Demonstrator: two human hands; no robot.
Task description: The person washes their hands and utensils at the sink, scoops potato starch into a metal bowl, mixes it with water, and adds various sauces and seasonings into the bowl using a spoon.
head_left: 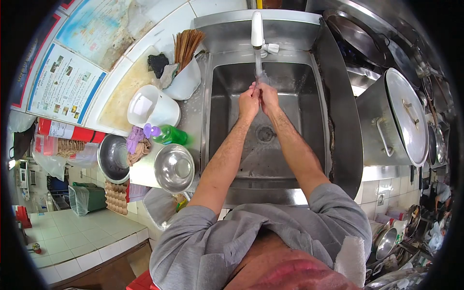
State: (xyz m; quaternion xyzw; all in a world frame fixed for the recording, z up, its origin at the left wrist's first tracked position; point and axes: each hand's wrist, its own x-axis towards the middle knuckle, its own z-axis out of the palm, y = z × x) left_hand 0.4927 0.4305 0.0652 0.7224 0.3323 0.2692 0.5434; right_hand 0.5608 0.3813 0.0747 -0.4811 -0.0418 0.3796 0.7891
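Both hands are together under the stream from the white faucet point(257, 31), above the far part of the steel sink point(295, 159). My left hand point(249, 102) has its fingers curled in, close against my right hand point(268, 97), which is also closed. Something thin and dark shows between the fingertips, too small and wet to name. Water point(261, 75) splashes around the fingers. Below the wrists, the drain point(265, 134) is visible in the basin floor.
Left of the sink stand a white bucket point(166, 111), a green soap bottle point(173, 135), a steel bowl point(174, 168) and a white container point(186, 81) with a straw brush point(187, 46). A large lidded pot point(377, 121) stands right, beyond a metal partition point(344, 121).
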